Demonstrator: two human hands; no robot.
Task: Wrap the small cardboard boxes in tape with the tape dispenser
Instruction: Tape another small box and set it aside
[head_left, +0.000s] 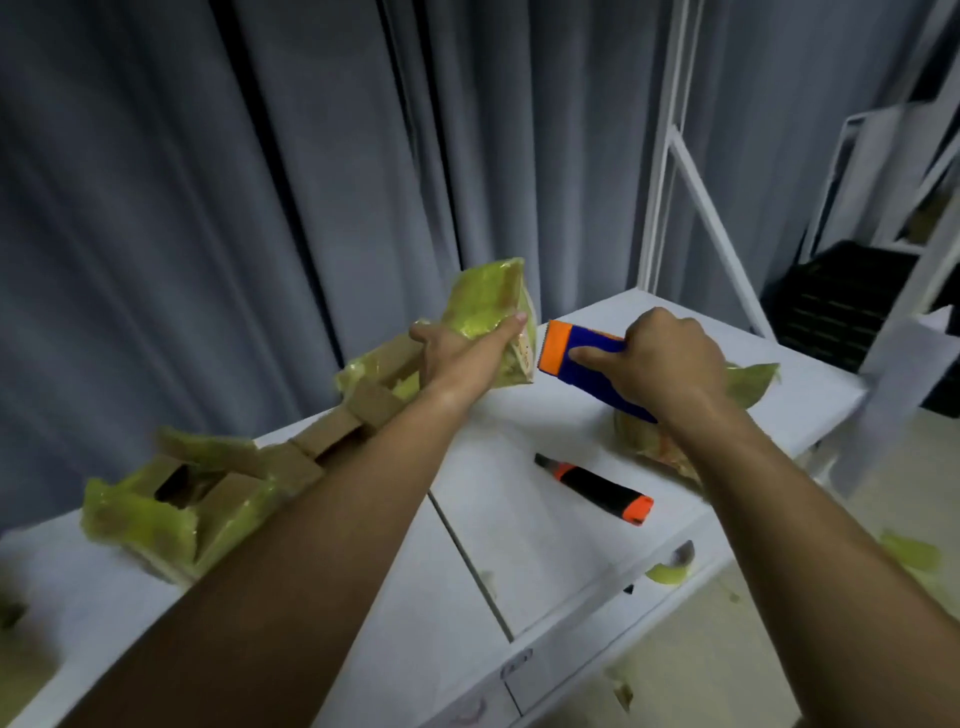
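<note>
Head view: my left hand (457, 353) has its grip clamped on a tape-wrapped cardboard box (493, 317) above the white worktop (545, 499); my right hand (660, 358) grips the blue-and-orange tape dispenser (576, 364) just beside it.

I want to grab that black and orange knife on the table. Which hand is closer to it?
Right. The right hand, holding the tape dispenser, is just above-right of the knife; the left hand holds a box farther away.

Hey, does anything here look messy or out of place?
Yes. Scraps of yellow-green tape cling to the white cabinet's front edge and litter the floor, and torn, tape-covered cardboard pieces are heaped at the left.
</note>
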